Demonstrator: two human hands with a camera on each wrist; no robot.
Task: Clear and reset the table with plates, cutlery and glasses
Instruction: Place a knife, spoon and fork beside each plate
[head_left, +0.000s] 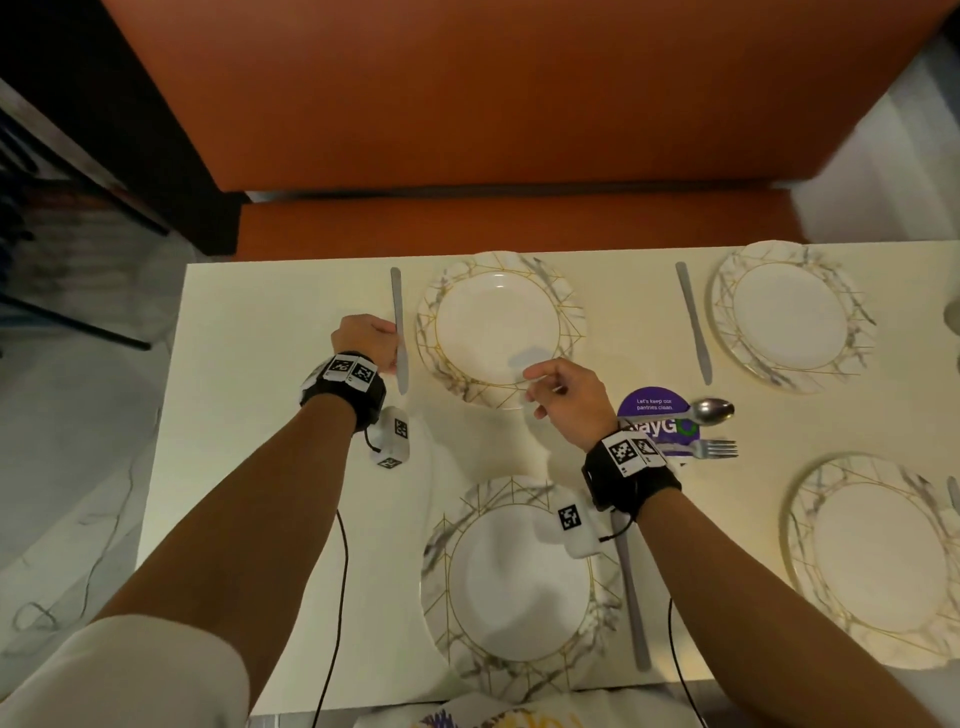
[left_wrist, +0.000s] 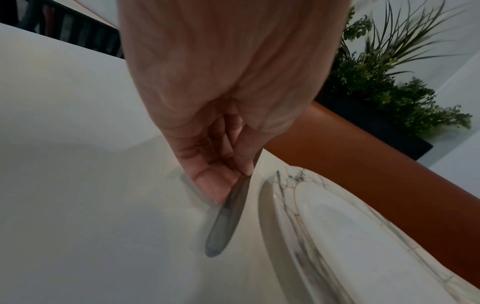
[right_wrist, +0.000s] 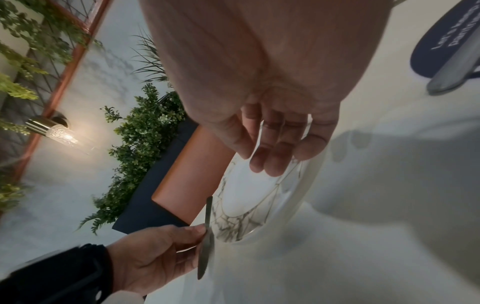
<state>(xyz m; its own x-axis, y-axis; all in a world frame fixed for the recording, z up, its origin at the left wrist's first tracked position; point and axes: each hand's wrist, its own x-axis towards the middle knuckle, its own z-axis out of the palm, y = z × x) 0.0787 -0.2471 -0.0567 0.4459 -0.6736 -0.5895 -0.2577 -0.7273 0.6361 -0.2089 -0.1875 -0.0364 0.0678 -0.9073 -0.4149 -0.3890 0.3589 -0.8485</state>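
Observation:
A silver knife (head_left: 399, 327) lies on the white table (head_left: 270, 395) just left of the far-left marbled plate (head_left: 498, 327). My left hand (head_left: 392, 338) pinches that knife (left_wrist: 226, 222) near its middle, with the blade tip on the table beside the plate (left_wrist: 337, 226). My right hand (head_left: 532, 392) hovers over the plate's near rim with loosely curled fingers (right_wrist: 272, 160) and holds nothing. The right wrist view also shows the left hand (right_wrist: 155, 253) on the knife (right_wrist: 205, 246) next to the plate (right_wrist: 254, 201).
Three more marbled plates stand at the near middle (head_left: 519, 582), near right (head_left: 878, 561) and far right (head_left: 789, 314), two with knives (head_left: 631, 587) (head_left: 693, 322) beside them. A spoon (head_left: 696, 410) and fork (head_left: 701, 448) lie on a purple sticker (head_left: 654, 402). An orange bench (head_left: 519, 218) runs behind the table.

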